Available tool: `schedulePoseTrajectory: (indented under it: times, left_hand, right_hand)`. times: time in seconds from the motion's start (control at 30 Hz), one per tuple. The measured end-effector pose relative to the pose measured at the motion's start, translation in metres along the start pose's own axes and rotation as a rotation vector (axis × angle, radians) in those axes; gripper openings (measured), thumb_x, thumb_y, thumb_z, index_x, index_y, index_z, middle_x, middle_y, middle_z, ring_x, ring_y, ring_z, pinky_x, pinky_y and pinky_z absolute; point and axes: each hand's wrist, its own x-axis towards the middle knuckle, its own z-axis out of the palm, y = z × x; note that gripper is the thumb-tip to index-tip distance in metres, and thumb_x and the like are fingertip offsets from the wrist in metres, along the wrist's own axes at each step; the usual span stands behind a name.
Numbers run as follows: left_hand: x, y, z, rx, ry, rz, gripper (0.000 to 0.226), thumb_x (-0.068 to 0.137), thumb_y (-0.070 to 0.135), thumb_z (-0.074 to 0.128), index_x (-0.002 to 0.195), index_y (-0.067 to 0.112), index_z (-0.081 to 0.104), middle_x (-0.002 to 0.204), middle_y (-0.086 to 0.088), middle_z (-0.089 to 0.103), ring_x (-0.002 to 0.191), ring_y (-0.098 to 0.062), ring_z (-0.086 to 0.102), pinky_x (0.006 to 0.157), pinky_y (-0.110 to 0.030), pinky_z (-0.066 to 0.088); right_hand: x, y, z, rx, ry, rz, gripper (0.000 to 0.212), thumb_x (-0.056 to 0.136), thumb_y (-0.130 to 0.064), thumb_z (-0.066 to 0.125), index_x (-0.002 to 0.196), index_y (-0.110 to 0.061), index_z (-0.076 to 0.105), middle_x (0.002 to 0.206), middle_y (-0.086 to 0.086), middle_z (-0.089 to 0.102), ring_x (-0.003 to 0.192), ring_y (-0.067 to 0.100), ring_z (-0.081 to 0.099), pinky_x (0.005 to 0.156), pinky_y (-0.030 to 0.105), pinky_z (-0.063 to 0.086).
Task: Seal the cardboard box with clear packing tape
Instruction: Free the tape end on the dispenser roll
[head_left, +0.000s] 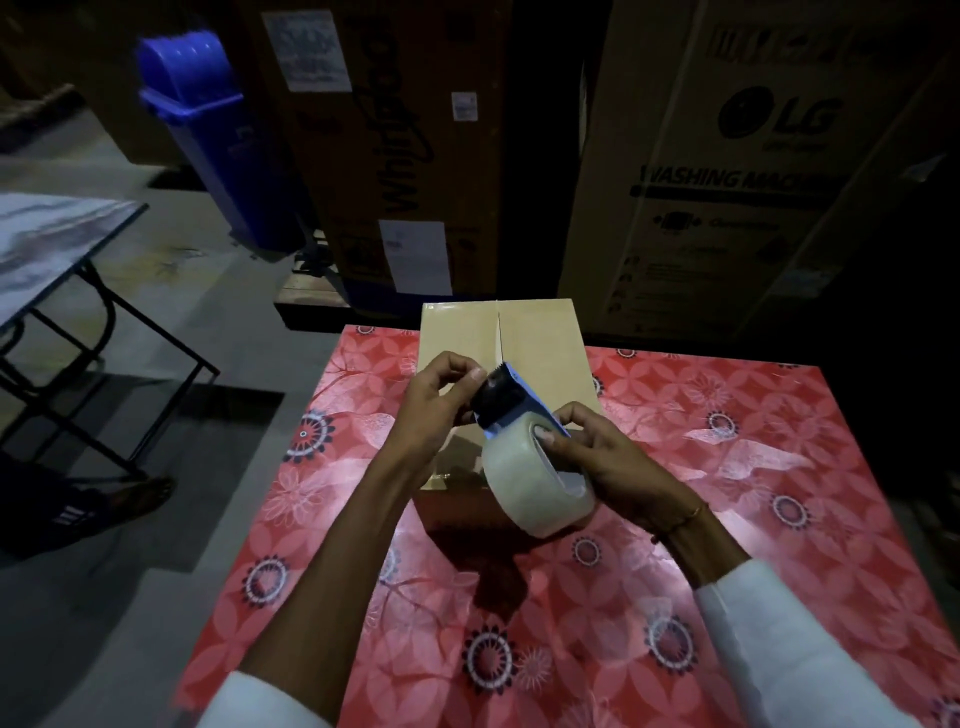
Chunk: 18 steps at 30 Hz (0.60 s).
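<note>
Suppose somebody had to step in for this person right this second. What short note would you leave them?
Right hand: holds the clear tape roll on its blue dispenser, above the box.
Left hand: fingers pinching at the dispenser's cutter end, apparently finding the tape's free end.
Cardboard box: sits on the red floral table, flaps closed, centre seam bare.
Done: flaps folded shut, tape in hand.
Left: pull tape free, stick it along the seam, cut, press down.

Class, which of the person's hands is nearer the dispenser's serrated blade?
Left. The left hand pinches beside the serrated blade; the right hand grips the tape roll lower down.
</note>
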Motion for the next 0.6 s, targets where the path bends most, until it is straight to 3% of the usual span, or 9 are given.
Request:
schedulePoseTrajectory:
  times: [0.07,0.2,0.27,0.37,0.43,0.5,0.6]
  left_hand:
    - [-0.004,0.0,0.004,-0.077,0.026,-0.006,0.01,0.097,0.015,0.057,0.087,0.015,0.06,0.091,-0.005,0.06,0.073,-0.01,0.058,0.064,-0.021,0.051]
    - [-0.012,-0.003,0.008,-0.142,0.014,-0.033,0.009,0.095,0.015,0.061,0.087,0.018,0.062,0.091,-0.004,0.062,0.07,-0.007,0.062,0.059,-0.017,0.05]
    - [-0.015,-0.003,0.008,-0.156,0.032,-0.061,0.002,0.094,0.016,0.063,0.092,0.016,0.064,0.094,-0.004,0.063,0.07,-0.005,0.063,0.06,-0.018,0.051]
    - [-0.018,-0.003,0.005,-0.104,0.227,-0.062,0.008,0.091,0.024,0.067,0.093,0.016,0.064,0.097,0.002,0.065,0.087,-0.014,0.063,0.071,-0.029,0.051]
    - [-0.024,0.002,0.003,-0.043,0.36,-0.047,0.02,0.094,0.031,0.063,0.081,0.015,0.061,0.083,0.003,0.062,0.078,-0.016,0.058,0.068,-0.03,0.049]
    - [-0.032,0.011,0.001,-0.039,0.312,-0.109,0.038,0.097,0.04,0.055,0.073,0.011,0.06,0.07,-0.002,0.06,0.066,-0.017,0.054,0.063,-0.032,0.047]
    - [-0.042,0.026,0.004,-0.063,0.07,-0.271,0.063,0.094,0.059,0.046,0.075,0.002,0.067,0.071,-0.011,0.066,0.065,-0.022,0.061,0.065,-0.033,0.051]
  right_hand:
    - [-0.003,0.005,0.009,0.093,0.036,-0.002,0.028,0.089,-0.031,0.07,0.107,-0.011,0.06,0.089,0.014,0.072,0.07,0.021,0.067,0.053,0.025,0.05]
    - [-0.011,0.014,0.018,0.027,0.037,-0.09,0.029,0.092,-0.023,0.065,0.119,-0.013,0.066,0.109,0.009,0.073,0.095,0.02,0.069,0.076,0.028,0.055]
    - [-0.017,0.017,0.022,0.004,0.051,-0.115,0.026,0.094,-0.018,0.062,0.119,-0.01,0.067,0.108,0.008,0.073,0.095,0.019,0.069,0.078,0.028,0.055]
    - [-0.025,0.018,0.026,-0.049,0.092,-0.177,0.023,0.096,-0.017,0.061,0.117,-0.007,0.065,0.105,0.015,0.072,0.091,0.02,0.068,0.077,0.029,0.055]
    - [-0.028,0.017,0.028,-0.092,0.141,-0.222,0.02,0.096,-0.017,0.062,0.114,-0.009,0.066,0.099,0.014,0.071,0.088,0.018,0.068,0.075,0.028,0.054]
    - [-0.028,0.016,0.032,-0.129,0.191,-0.259,0.017,0.096,-0.015,0.063,0.112,-0.011,0.067,0.091,0.0,0.072,0.083,0.012,0.067,0.072,0.025,0.053]
    - [-0.027,0.018,0.035,-0.22,0.273,-0.296,0.02,0.095,-0.013,0.065,0.113,-0.018,0.067,0.097,-0.003,0.072,0.087,0.014,0.068,0.075,0.03,0.056]
